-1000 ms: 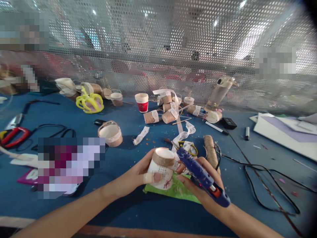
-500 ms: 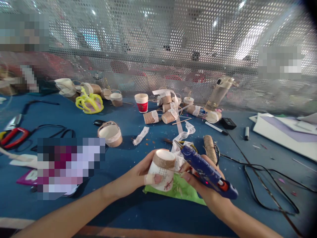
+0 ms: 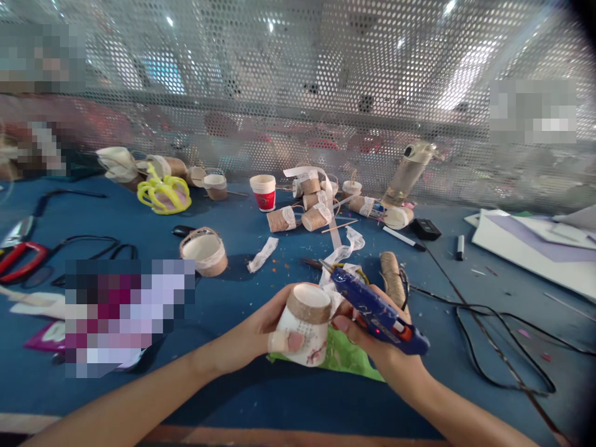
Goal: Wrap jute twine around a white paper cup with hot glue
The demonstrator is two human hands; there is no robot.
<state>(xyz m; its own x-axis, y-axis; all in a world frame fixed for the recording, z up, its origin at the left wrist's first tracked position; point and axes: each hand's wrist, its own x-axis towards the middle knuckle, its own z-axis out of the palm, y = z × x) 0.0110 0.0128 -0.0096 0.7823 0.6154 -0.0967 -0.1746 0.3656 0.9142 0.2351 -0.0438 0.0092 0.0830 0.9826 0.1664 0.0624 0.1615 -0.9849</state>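
Observation:
My left hand [image 3: 261, 329] grips a small white paper cup [image 3: 305, 323] with brown twine wound round its rim, held just above a green sheet [image 3: 342, 360] on the blue table [image 3: 233, 385]. A bandage wraps the thumb. My right hand [image 3: 367, 335] is closed round a blue glue gun [image 3: 372, 304] with an orange trigger; its nozzle points up and away, to the left, beside the cup's rim. A spool of twine [image 3: 392, 278] lies just behind the gun.
Several twine-wrapped cups [image 3: 305, 211] and a red-and-white cup [image 3: 263, 192] stand at the back, near a perforated metal screen [image 3: 298, 99]. A low twine basket [image 3: 203, 251], yellow woven basket [image 3: 162, 194], red-handled scissors [image 3: 18, 251], lace strips [image 3: 263, 254], black cable [image 3: 488, 335] and white boards [image 3: 535, 242] lie around.
The glue gun has tilted flatter and shifted slightly left, closer to the cup's rim. The cup stays in my left hand, lowered a little.

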